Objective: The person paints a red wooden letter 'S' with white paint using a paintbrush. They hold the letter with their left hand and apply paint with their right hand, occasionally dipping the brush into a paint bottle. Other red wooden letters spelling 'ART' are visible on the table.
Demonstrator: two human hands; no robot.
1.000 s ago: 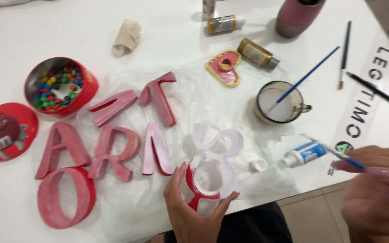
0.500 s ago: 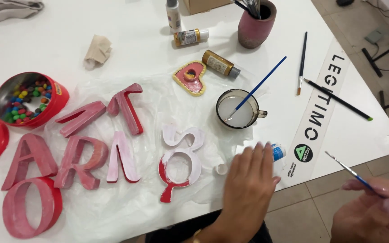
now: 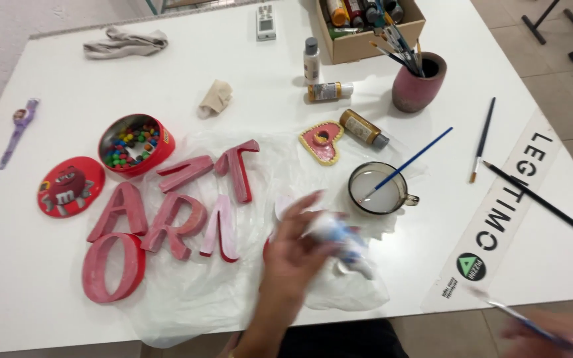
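Observation:
My left hand, blurred with motion, is over the clear plastic sheet near the table's front edge, closed around a white-and-blue paint tube. It covers most of the white, red-edged figure beneath it. Several red-painted letter shapes lie on the sheet to its left. At the bottom right corner, off the table, my right hand grips a thin paintbrush. A glass cup of cloudy water with a blue brush in it stands just right of the tube.
A candy tin and its red lid sit at left. A pink heart, paint bottles, a brush pot and a cardboard box stand behind. A white printed strip and two loose brushes lie at right.
The view has tilted up, showing more of the table. My left hand left the white figure, reached right to the paint tube and now moves back left with it. My right hand dropped lower.

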